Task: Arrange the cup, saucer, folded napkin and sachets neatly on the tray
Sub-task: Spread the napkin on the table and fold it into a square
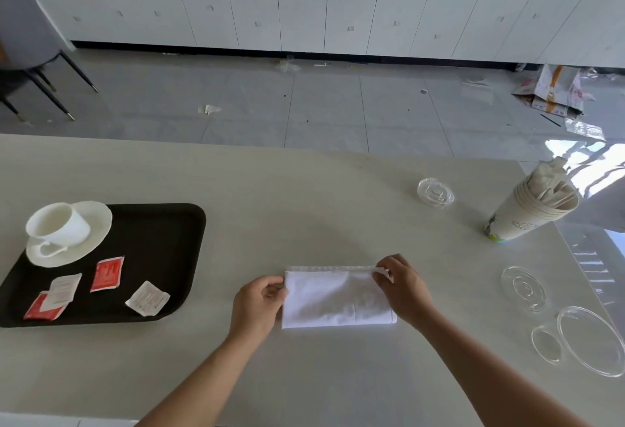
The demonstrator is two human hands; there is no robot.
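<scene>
A white folded napkin (336, 299) lies on the pale table, right of the tray. My left hand (258, 304) pinches its left edge and my right hand (404, 286) pinches its far right corner. The black tray (159, 250) sits at the left. On its far left corner a white cup (59, 223) stands on a white saucer (96, 223). Several sachets lie on the tray's near half: a red one (107, 273), a white one (147, 298), and a white one (63, 291) overlapping a red one (39, 310).
A stack of paper cups (527, 213) holding packets and sticks stands at the right. Clear glass pieces lie nearby: a small dish (435, 193), a saucer (524, 288), and a glass cup on its side (581, 342). The table's far edge runs behind, with floor beyond.
</scene>
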